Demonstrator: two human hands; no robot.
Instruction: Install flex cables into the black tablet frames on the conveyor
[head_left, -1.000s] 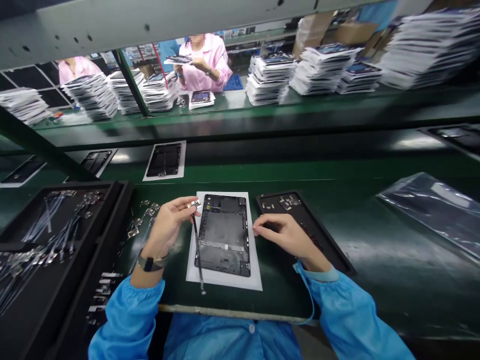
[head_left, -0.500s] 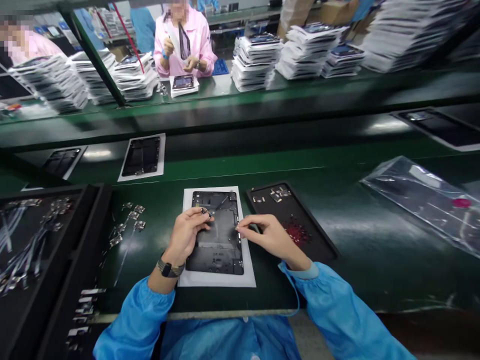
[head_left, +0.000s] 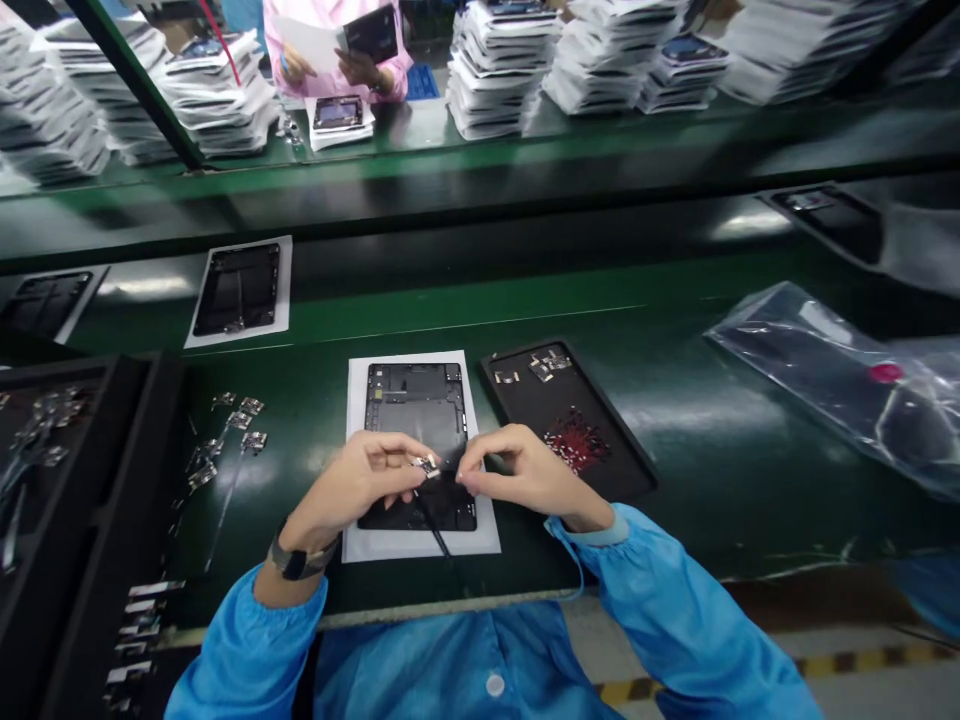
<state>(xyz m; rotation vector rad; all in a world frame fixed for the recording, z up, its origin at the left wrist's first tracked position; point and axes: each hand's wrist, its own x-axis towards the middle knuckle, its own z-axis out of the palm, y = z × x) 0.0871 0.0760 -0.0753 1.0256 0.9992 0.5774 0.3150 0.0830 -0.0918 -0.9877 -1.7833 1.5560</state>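
Observation:
A black tablet back frame [head_left: 415, 408] lies on a white sheet [head_left: 358, 545] in front of me. My left hand [head_left: 352, 485] pinches a thin black flex cable [head_left: 433, 527] by its small metal connector end, over the frame's lower half. The cable hangs down toward me. My right hand [head_left: 517, 475] is closed in a pinch just right of the connector, fingertips nearly touching my left hand's. What the right fingers grip is too small to see.
A black tray [head_left: 600, 465] with small parts sits right of the sheet. Loose flex cables [head_left: 236, 430] and black trays [head_left: 67, 480] lie left. Another frame on a sheet [head_left: 240, 290] rests on the conveyor. A plastic bag [head_left: 847, 380] is at the right. A person in pink works opposite.
Both hands came down toward me over the lower half of the frame and closed together. The cable's connector moved from the frame's upper left to its lower middle. The view tilted down.

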